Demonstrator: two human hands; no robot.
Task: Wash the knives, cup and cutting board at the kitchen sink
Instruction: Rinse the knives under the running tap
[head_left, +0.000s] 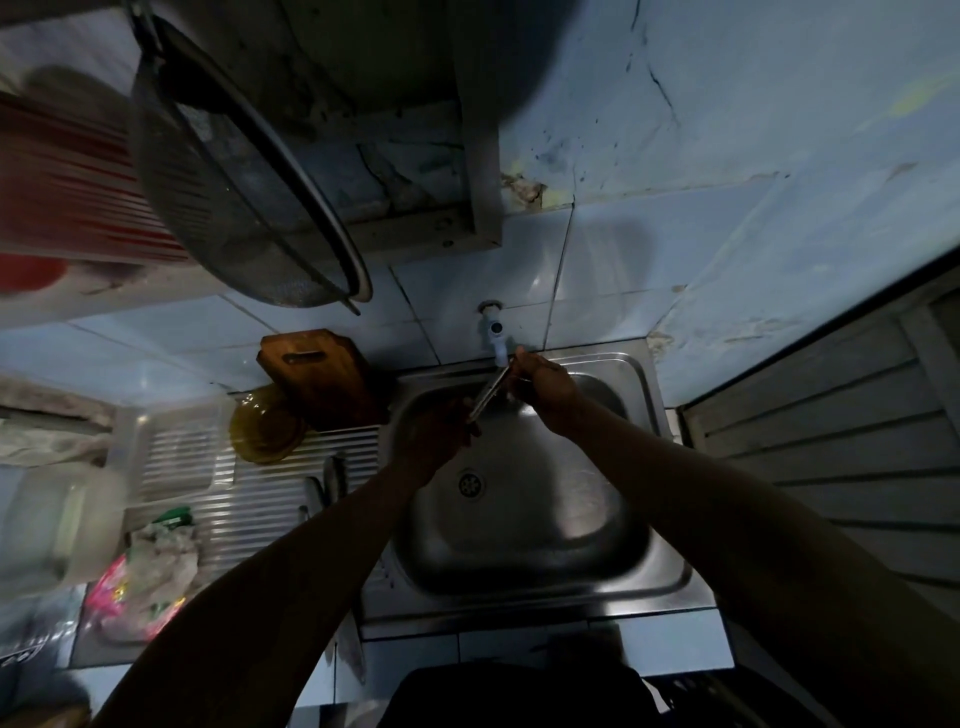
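Over the steel sink (639, 384), under the tap (494, 335), the left hand (434, 431) grips a knife (488, 392) by its handle; the right hand (540, 376) pinches its blade. Behind the draining rack, the wooden cutting board (322, 379) leans against the wall. No writing is legible.

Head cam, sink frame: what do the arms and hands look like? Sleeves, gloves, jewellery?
Both forearms are bare as far as the frame shows them, with no sleeve in view. The left hand and right hand are ungloved. No watch, bracelet or ring can be made out, though the dim light leaves the left hand mostly in shadow, so small items could be missed.
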